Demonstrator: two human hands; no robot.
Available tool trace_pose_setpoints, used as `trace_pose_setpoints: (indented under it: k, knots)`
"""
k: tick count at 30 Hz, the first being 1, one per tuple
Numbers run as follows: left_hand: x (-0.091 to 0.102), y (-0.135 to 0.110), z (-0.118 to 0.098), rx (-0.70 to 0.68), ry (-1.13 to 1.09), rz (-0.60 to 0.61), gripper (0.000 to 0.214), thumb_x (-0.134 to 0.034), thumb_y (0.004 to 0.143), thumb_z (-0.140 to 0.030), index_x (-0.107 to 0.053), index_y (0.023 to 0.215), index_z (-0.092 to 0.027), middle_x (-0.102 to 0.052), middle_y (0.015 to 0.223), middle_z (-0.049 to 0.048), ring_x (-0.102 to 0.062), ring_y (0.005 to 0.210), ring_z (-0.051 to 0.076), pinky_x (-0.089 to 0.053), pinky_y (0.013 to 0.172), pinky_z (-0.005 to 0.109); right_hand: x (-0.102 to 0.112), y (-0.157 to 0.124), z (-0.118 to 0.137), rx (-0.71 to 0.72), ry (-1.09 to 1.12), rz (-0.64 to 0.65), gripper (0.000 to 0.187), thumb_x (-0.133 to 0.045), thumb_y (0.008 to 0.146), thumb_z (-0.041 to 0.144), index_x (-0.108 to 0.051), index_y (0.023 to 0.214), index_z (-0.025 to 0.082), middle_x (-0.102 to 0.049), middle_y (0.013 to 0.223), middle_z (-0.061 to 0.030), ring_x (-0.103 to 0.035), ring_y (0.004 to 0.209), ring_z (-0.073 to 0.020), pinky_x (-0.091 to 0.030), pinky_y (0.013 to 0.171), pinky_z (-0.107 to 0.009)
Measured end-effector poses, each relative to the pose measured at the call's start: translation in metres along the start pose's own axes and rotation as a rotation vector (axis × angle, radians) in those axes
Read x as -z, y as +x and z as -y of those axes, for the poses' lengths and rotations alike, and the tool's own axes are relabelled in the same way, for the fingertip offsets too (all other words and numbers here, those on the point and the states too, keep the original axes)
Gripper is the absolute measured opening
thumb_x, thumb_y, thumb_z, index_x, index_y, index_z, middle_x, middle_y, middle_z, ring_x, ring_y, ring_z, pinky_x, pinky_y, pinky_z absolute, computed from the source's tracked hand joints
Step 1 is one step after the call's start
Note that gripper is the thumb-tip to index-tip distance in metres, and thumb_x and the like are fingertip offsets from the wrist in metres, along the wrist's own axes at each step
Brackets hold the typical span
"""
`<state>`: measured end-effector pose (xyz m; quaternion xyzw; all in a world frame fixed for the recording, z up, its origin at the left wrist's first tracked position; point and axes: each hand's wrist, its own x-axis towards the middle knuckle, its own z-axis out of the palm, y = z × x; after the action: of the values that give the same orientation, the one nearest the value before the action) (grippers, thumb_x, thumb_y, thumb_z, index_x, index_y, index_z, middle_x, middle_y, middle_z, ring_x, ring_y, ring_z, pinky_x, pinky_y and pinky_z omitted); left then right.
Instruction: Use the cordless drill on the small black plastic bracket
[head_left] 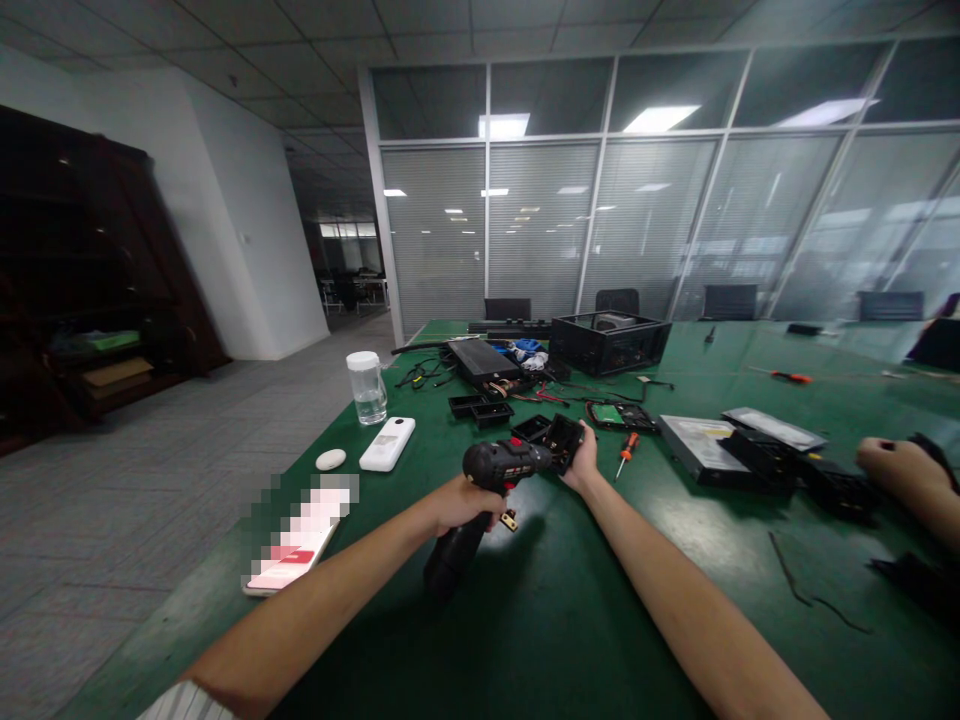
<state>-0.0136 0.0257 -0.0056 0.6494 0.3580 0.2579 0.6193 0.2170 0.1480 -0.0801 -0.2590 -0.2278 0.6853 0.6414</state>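
My left hand (469, 503) is wrapped round the handle of a black cordless drill (496, 463), which points to the right. Its front end meets a small black open plastic box (562, 438), or lies just in front of it; I cannot tell which. My right hand (583, 462) grips that box from its right side, tilted above the table, fingers partly hidden behind it. A small gold-coloured piece (509, 521) shows beside the drill handle below my left fingers. Just behind the held box is another black box (531, 428).
On the green table (525, 640), an orange-handled screwdriver (628, 455), a green circuit board (609, 414) and a metal drive (694, 445) lie to the right. A water bottle (367, 388) and phone (292, 545) stand left. Another person's hand (896, 470) is at far right.
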Motion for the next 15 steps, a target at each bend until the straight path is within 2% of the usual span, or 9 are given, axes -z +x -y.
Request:
trace_pose_setpoints:
  k: [7,15]
  knots:
    - [0.0012,0.0013,0.0026,0.012,-0.009,0.000,0.008,-0.052,0.058,-0.016,-0.053,0.064,-0.011,-0.050,0.052,-0.0006,-0.047,0.049,0.011,-0.037,0.051,0.025,-0.0011,-0.0009,0.0000,0.006,-0.005,0.008,0.044,-0.040,0.070,0.055,-0.061,0.074,0.017,-0.064,0.066,-0.0063,-0.059,0.060,-0.0207,-0.047,0.056,-0.034]
    - [0.0021,0.0022,0.0030,0.018,0.022,-0.007,0.006,-0.052,0.058,-0.016,-0.053,0.062,-0.011,-0.051,0.052,0.0000,-0.048,0.049,0.011,-0.037,0.051,0.025,0.0001,-0.0011,0.0007,0.012,-0.019,0.002,0.044,-0.039,0.070,0.055,-0.061,0.073,0.017,-0.063,0.061,-0.0053,-0.058,0.055,-0.0195,-0.045,0.050,-0.031]
